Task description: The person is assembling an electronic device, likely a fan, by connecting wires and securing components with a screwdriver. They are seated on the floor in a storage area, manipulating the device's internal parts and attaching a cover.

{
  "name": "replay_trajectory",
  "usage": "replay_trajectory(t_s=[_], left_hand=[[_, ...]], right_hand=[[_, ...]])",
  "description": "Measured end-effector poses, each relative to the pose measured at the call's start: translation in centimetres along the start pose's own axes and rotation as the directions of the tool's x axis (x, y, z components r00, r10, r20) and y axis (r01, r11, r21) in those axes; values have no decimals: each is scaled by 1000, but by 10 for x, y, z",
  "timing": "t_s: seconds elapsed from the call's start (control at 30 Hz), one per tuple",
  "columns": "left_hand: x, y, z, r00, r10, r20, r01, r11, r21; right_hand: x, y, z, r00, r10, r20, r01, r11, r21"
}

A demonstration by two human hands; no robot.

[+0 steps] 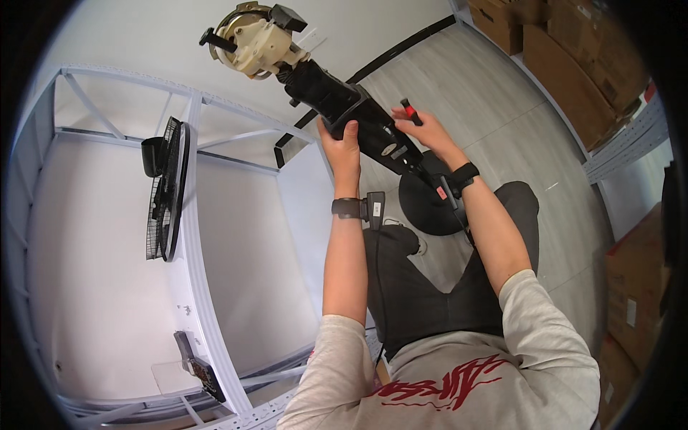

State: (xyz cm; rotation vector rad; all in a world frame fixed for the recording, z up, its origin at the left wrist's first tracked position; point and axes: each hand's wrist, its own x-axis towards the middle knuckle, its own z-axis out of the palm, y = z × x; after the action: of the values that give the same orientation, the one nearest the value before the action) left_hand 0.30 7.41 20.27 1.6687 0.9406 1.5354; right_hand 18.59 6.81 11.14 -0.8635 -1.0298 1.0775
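A partly dismantled electric fan stands tilted before me, its black body running down to a round black base on the floor. Its bare cream-coloured motor head sits at the top, with a dark shaft sticking out. My left hand is closed round the side of the black body, thumb on top and fingers partly hidden behind. On the other side my right hand is closed on a screwdriver with a red and black handle. Its tip is hard to make out.
At left a white metal shelf carries a black fan grille standing on edge. A small circuit board with a dark part lies near its front. Cardboard boxes fill a rack at far right; more boxes stand at right.
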Motion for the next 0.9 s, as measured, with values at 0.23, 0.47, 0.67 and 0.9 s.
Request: replay_trajectory(t_s=[0.23, 0.47, 0.67, 0.9], left_hand=[[-14, -33, -10, 992, -121, 44, 122, 992, -39], [-80, -95, -5, 926, -337, 169, 340, 940, 12], [-76, -94, -12, 936, -307, 172, 298, 952, 76], [-76, -86, -8, 936, -327, 133, 313, 943, 117]], right_hand=[[-25, 19, 4, 979, 198, 47, -183, 958, -222], [-22, 17, 5, 974, 222, 40, -205, 947, -247], [-23, 8, -7, 904, 382, 194, -350, 920, -177], [-17, 65, -13, 955, 257, 148, -227, 955, -192]])
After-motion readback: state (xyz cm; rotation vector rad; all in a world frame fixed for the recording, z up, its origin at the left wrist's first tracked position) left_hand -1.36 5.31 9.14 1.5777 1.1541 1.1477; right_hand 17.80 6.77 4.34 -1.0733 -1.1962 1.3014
